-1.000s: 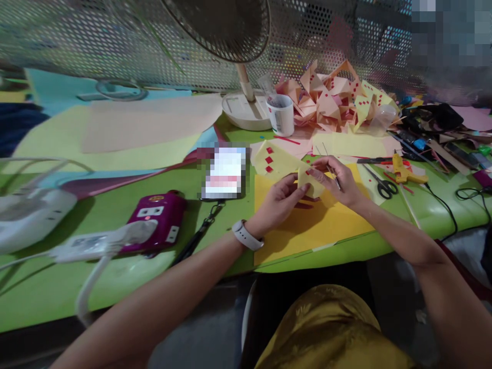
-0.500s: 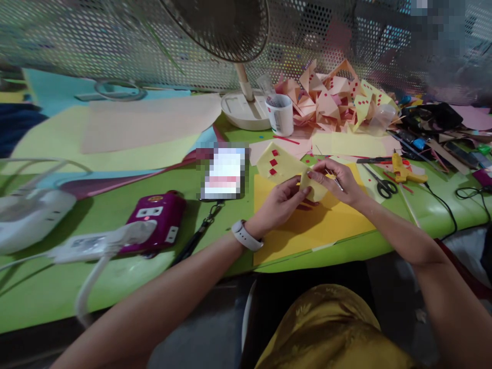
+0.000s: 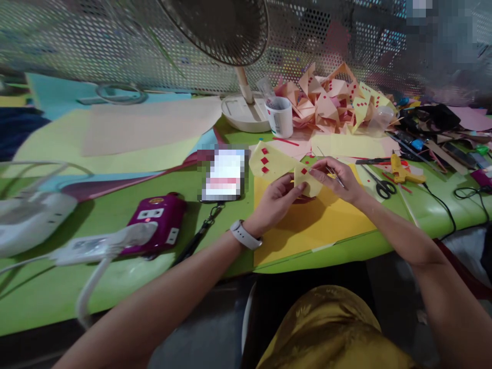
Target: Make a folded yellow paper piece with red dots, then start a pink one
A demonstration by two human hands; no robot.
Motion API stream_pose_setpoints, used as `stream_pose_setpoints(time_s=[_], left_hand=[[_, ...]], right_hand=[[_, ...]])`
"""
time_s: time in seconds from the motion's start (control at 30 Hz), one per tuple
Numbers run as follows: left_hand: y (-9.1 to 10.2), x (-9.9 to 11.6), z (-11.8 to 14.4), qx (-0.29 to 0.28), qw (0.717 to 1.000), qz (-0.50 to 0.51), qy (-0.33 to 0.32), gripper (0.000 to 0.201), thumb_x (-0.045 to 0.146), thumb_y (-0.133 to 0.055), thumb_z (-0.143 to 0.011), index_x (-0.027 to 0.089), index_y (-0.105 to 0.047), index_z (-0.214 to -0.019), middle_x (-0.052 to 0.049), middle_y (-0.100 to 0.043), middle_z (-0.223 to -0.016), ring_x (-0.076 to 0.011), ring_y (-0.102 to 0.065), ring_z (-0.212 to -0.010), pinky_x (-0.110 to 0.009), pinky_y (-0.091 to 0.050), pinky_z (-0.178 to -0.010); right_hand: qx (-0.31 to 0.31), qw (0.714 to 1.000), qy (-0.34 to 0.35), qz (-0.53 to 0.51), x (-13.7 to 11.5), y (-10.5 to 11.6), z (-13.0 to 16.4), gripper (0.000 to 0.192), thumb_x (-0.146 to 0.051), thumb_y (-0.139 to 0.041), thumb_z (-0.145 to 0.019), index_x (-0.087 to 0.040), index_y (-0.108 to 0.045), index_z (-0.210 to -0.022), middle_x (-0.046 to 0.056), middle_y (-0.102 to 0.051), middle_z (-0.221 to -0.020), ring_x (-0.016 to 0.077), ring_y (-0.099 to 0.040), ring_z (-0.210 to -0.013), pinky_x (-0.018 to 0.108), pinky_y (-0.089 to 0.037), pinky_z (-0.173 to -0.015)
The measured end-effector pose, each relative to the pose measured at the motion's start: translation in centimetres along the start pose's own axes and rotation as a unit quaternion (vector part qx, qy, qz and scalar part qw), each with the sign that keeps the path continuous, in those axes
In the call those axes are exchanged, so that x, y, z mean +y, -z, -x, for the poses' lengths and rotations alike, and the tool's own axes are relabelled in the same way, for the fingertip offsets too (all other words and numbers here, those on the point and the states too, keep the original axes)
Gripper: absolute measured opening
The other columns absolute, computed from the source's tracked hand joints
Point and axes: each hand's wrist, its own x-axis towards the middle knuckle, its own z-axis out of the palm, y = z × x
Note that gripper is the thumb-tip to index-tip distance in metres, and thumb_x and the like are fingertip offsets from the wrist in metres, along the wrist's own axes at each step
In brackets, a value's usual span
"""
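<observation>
Head view: paper [image 3: 307,180], a small pale yellow piece with red squares stuck on it, sits pinched between both hands above an orange sheet [image 3: 319,225] on the green table [image 3: 115,277]. Left hand [image 3: 274,202] grips its lower left edge between thumb and fingers. Right hand [image 3: 338,179] holds the upper right edge and also carries thin metal tweezers [image 3: 333,173] across its fingers; whether the tweezer tips hold anything I cannot tell.

Judging by the scene, the work is well under way. A heap [image 3: 334,102] of folded pink and yellow pieces with red squares already lies at the back beside a white cup [image 3: 280,117], and a larger yellow piece [image 3: 271,161] with three red squares lies just left of the hands. The piece in hand shows at least one red square near its top edge, so it looks only partly dressed.

Scissors [image 3: 378,183] and a yellow glue gun [image 3: 402,171] lie to the right, and a fan [image 3: 240,66] stands behind.
</observation>
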Motion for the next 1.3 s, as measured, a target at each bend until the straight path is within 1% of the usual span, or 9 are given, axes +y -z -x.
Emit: stream_pose_setpoints(time_s=[0.07, 0.2, 0.37, 0.47, 0.7, 0.93, 1.03, 1.13, 1.3], left_hand=[[-0.1, -0.1, 0.0, 0.009, 1.0, 0.001, -0.018, 0.043, 0.05, -0.076, -0.08, 0.018, -0.068, -0.108, -0.006, -0.075, -0.096, -0.0209, -0.073, -0.085, -0.037, -0.061, -0.084], [-0.3, -0.1, 0.0, 0.046, 0.997, 0.007, -0.058, 0.031, 0.042, -0.078, -0.08, 0.02, -0.072, -0.102, -0.007, -0.075, -0.108, -0.023, -0.069, -0.104, -0.038, -0.053, -0.1], [-0.5, 0.3, -0.3, 0.076, 0.99, 0.099, -0.062, 0.034, 0.036, -0.083, -0.076, 0.021, -0.075, -0.105, -0.008, -0.075, -0.114, -0.0254, -0.064, -0.117, -0.039, -0.047, -0.107], [-0.5, 0.1, -0.5, 0.103, 0.983, 0.145, -0.05, 0.03, 0.036, -0.086, -0.072, 0.021, -0.077, -0.095, -0.007, -0.077, -0.106, -0.0252, -0.068, -0.11, -0.038, -0.052, -0.1], [-0.4, -0.4, -0.7, 0.156, 0.975, 0.146, -0.063, 0.022, 0.035, -0.088, -0.069, 0.02, -0.079, -0.083, -0.003, -0.078, -0.087, -0.0172, -0.071, -0.081, -0.028, -0.056, -0.076], [-0.3, -0.6, -0.8, 0.181, 0.972, 0.114, -0.096, 0.021, 0.035, -0.088, -0.07, 0.02, -0.079, -0.081, -0.003, -0.077, -0.085, -0.0145, -0.068, -0.075, -0.026, -0.055, -0.07], [-0.2, -0.6, -0.8, 0.17, 0.976, 0.106, -0.09, 0.024, 0.037, -0.088, -0.069, 0.019, -0.078, -0.083, -0.003, -0.077, -0.087, -0.0162, -0.069, -0.08, -0.027, -0.055, -0.073], [0.0, -0.4, -0.8, 0.13, 0.983, 0.108, -0.075, 0.033, 0.042, -0.087, -0.07, 0.02, -0.077, -0.093, -0.006, -0.077, -0.094, -0.0198, -0.07, -0.092, -0.029, -0.056, -0.078], [0.4, 0.2, -0.6, 0.098, 0.992, 0.075, -0.001, 0.041, 0.037, -0.09, -0.065, 0.019, -0.074, -0.099, -0.006, -0.076, -0.098, -0.0188, -0.069, -0.091, -0.026, -0.057, -0.073]], right_hand=[[-0.009, 1.0, 0.005, 0.007, 0.0, 0.1, 0.0, 0.039, -0.057, -0.065, -0.087, -0.019, -0.064, -0.091, 0.002, -0.065, -0.083, 0.0136, -0.055, -0.075, 0.028, -0.044, -0.071], [-0.003, 1.0, 0.022, -0.016, 0.5, -0.2, 0.0, 0.04, -0.059, -0.064, -0.087, -0.02, -0.061, -0.096, 0.001, -0.064, -0.084, 0.0135, -0.056, -0.076, 0.029, -0.045, -0.071], [-0.006, 0.999, 0.024, -0.038, 1.3, -1.2, 0.1, 0.038, -0.055, -0.066, -0.088, -0.02, -0.061, -0.101, -0.003, -0.058, -0.073, 0.0118, -0.052, -0.067, 0.027, -0.043, -0.065], [-0.013, 0.998, 0.033, -0.052, 1.3, -1.6, 0.2, 0.035, -0.052, -0.067, -0.088, -0.02, -0.06, -0.1, -0.002, -0.059, -0.074, 0.0118, -0.053, -0.067, 0.027, -0.043, -0.064], [-0.03, 0.998, 0.04, -0.027, 0.9, -2.0, 0.4, 0.029, -0.049, -0.066, -0.09, -0.02, -0.062, -0.096, -0.002, -0.056, -0.074, 0.0117, -0.05, -0.065, 0.027, -0.042, -0.062], [-0.025, 0.998, 0.037, -0.036, 0.8, -2.3, 0.6, 0.031, -0.05, -0.068, -0.088, -0.02, -0.061, -0.093, -0.003, -0.052, -0.071, 0.0112, -0.047, -0.064, 0.027, -0.04, -0.06], [-0.028, 0.997, 0.023, -0.064, 1.0, -2.3, 0.5, 0.032, -0.05, -0.069, -0.087, -0.02, -0.061, -0.094, -0.004, -0.051, -0.069, 0.0107, -0.046, -0.062, 0.026, -0.039, -0.059], [-0.034, 0.995, -0.006, -0.09, 1.2, -1.9, 0.3, 0.034, -0.051, -0.071, -0.084, -0.021, -0.06, -0.095, -0.005, -0.05, -0.068, 0.0102, -0.045, -0.061, 0.026, -0.039, -0.058], [-0.013, 0.994, -0.034, -0.103, 1.6, -1.0, -0.1, 0.038, -0.052, -0.073, -0.081, -0.02, -0.059, -0.096, -0.004, -0.055, -0.072, 0.0111, -0.05, -0.067, 0.025, -0.042, -0.062]])
